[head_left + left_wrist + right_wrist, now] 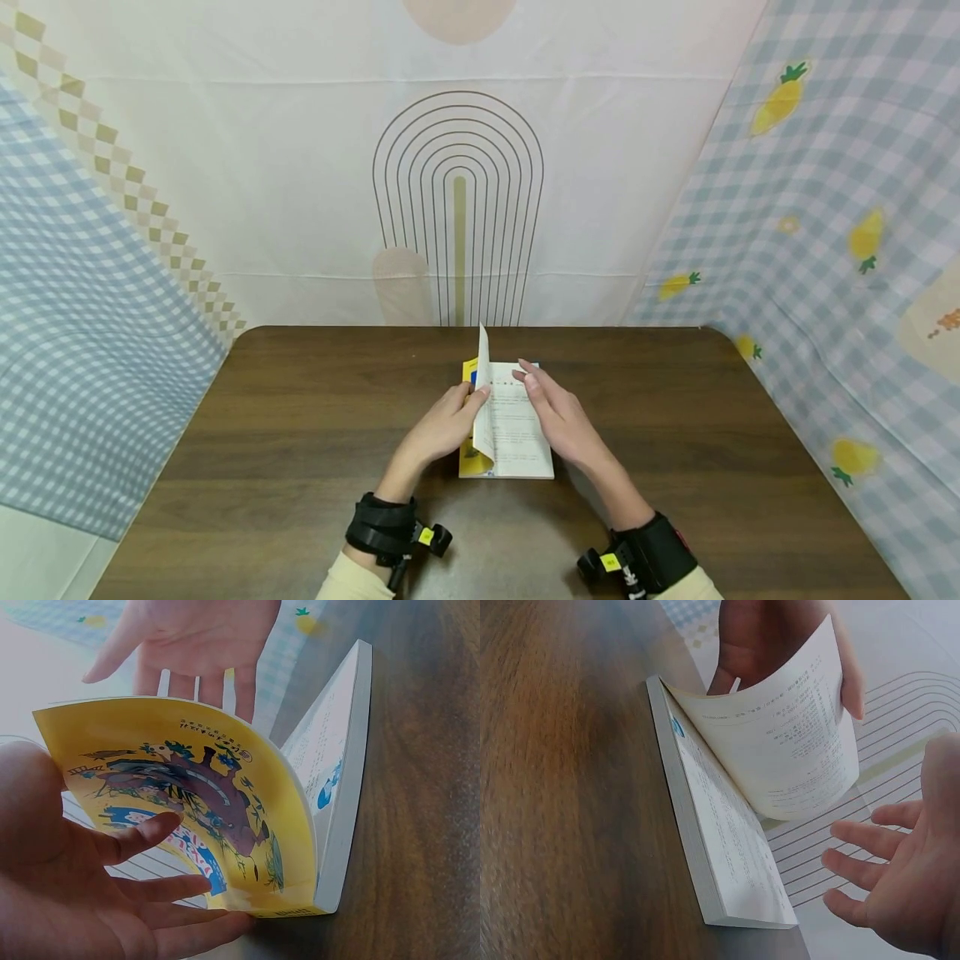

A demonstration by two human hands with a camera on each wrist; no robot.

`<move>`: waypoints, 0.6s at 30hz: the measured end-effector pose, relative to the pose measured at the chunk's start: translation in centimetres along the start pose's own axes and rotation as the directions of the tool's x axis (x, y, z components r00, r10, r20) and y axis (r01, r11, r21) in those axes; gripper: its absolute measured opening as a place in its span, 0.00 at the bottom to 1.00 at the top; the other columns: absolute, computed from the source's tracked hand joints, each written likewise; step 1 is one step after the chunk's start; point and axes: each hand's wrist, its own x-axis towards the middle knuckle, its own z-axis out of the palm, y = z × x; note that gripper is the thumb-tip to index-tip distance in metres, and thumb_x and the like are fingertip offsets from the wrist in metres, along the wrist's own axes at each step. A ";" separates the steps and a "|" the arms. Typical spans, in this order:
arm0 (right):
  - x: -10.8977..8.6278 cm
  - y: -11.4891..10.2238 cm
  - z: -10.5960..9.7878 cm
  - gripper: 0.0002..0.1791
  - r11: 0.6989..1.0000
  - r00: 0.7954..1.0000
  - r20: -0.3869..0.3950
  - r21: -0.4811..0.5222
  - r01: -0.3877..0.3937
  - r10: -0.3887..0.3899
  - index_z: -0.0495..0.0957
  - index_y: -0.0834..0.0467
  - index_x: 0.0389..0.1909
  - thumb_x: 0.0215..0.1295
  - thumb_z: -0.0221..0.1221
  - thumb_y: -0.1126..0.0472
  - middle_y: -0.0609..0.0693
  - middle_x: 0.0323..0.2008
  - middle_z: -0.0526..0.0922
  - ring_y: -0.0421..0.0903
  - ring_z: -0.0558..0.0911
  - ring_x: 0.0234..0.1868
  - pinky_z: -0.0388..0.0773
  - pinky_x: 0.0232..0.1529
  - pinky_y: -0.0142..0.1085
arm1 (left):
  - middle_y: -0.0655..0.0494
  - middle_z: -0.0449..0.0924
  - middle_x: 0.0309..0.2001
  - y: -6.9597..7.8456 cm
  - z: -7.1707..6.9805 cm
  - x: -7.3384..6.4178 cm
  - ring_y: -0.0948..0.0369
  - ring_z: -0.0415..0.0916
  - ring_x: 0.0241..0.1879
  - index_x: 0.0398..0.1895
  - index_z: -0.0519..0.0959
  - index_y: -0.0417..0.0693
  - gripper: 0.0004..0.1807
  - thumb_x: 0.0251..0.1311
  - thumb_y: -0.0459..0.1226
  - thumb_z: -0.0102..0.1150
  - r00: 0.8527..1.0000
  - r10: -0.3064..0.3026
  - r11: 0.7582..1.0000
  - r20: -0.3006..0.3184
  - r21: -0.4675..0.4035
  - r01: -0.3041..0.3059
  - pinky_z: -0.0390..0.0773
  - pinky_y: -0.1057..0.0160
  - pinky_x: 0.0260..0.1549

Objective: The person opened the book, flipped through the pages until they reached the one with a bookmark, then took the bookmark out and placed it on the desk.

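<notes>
A paperback book (517,433) with a yellow illustrated cover (187,772) lies open on the table. Its front cover and a leaf (787,727) stand raised and curved to the left, while the thick block of pages rests flat on the right. My left hand (450,423) holds the raised part, thumb on the printed side and fingers behind the cover. Over the right-hand page, my right hand (562,417) is held with fingers loosely extended and nothing gripped. In the right wrist view the right hand's fingers (862,840) show beside the raised leaf, apart from it.
The brown wooden table (300,400) extends around the book on all sides. Behind it hangs a white cloth (262,167) with arch lines, and checked cloths (825,250) hang at the sides. Both wrists wear black straps (382,529) with small cameras.
</notes>
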 end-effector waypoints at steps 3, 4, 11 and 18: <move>0.0 0.1 -0.1 0.32 0.999 1.000 -0.018 -0.040 0.014 -0.014 0.64 0.51 0.81 0.87 0.42 0.40 0.53 0.74 0.75 0.54 0.72 0.74 0.67 0.70 0.59 | 0.49 0.77 0.43 -0.1 0.0 0.0 0.55 0.76 0.40 0.59 0.75 0.37 0.30 0.85 0.55 0.38 1.000 0.000 1.000 0.001 0.002 0.000 0.75 0.55 0.42; 0.1 0.2 -0.1 0.32 0.998 1.000 -0.021 -0.056 0.022 -0.023 0.64 0.52 0.81 0.87 0.43 0.41 0.53 0.74 0.74 0.54 0.71 0.75 0.67 0.71 0.59 | 0.49 0.77 0.43 -0.1 0.0 0.0 0.55 0.76 0.40 0.60 0.75 0.37 0.30 0.85 0.55 0.38 1.000 -0.001 1.000 0.000 0.004 0.001 0.75 0.54 0.43; 0.1 0.4 -0.1 0.35 0.990 0.998 -0.023 -0.128 0.054 -0.057 0.60 0.52 0.83 0.85 0.47 0.40 0.52 0.80 0.65 0.55 0.63 0.80 0.61 0.75 0.61 | 0.49 0.77 0.45 -0.1 0.1 0.0 0.54 0.76 0.42 0.60 0.75 0.37 0.31 0.84 0.57 0.39 1.000 -0.011 1.000 -0.011 0.012 0.011 0.75 0.53 0.44; 0.0 0.5 -0.3 0.43 0.968 0.998 -0.024 -0.247 0.052 -0.059 0.53 0.50 0.86 0.79 0.54 0.36 0.55 0.82 0.60 0.61 0.61 0.80 0.61 0.72 0.67 | 0.48 0.77 0.47 -0.3 0.2 0.0 0.53 0.75 0.44 0.64 0.74 0.37 0.34 0.83 0.59 0.39 0.999 -0.030 0.999 -0.027 0.034 0.031 0.75 0.53 0.43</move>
